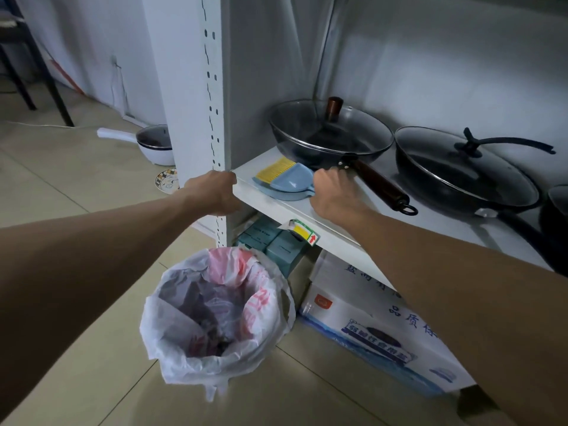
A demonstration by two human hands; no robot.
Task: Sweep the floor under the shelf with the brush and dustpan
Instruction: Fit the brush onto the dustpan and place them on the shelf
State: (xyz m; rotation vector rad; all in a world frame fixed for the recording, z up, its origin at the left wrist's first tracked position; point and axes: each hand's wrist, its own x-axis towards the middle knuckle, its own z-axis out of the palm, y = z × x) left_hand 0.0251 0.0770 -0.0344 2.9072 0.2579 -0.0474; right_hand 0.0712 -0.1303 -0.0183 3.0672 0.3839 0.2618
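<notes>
Your left hand (pixel 215 193) clamps the white metal shelf (pixel 276 207) corner for support while your right hand (pixel 330 192) curls its fingers onto the pale blue plastic dustpan (pixel 287 182) holding the yellow-bristled brush (pixel 275 170), ready to lift.

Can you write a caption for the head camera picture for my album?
Right hand reaches the blue dustpan and brush on the shelf while the left hand grips the post.

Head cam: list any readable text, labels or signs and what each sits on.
"品质保": blue characters on the white cardboard box under the shelf; the rest of its print is blurred.
Red up arrow: sticker on the shelf edge, no legible words.
Red print on the bin bag: unreadable.
Teal boxes: print too small.
</notes>
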